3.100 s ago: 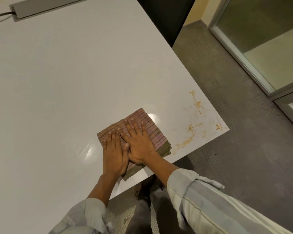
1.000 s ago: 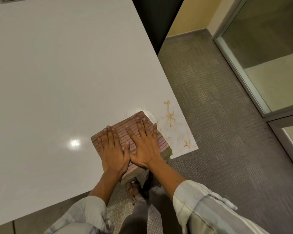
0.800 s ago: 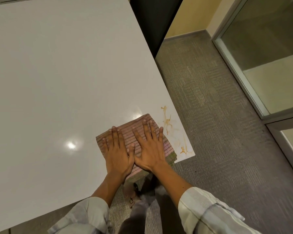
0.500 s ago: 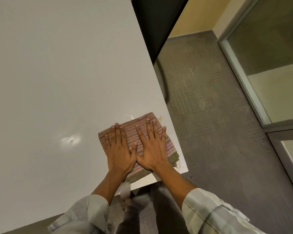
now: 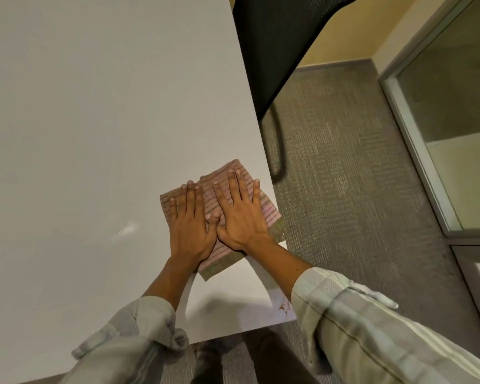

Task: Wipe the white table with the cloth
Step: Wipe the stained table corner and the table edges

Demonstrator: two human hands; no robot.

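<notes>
Our 2 sleeves (image 5: 139,325) lead to the left hand (image 5: 190,225) and right hand (image 5: 240,214), fingers spread flat on the folded cloth (image 5: 269,214) at the white table (image 5: 94,106)'s right edge; soft, light, best pressed through both palms.

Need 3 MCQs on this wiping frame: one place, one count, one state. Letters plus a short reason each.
1. Where does the cloth lie on the white table?
A. at its right edge
B. at its middle
C. at its far left

2. How many hands press on the cloth?
A. none
B. one
C. two

3. How is the cloth?
A. folded flat
B. balled up
C. hanging in the air

Answers:
1 A: the cloth reaches the table's right edge, beside the carpet.
2 C: the left hand and the right hand both lie on it, side by side.
3 A: stacked layers show at its near edge, and the open fingers rest flat on top.
</notes>
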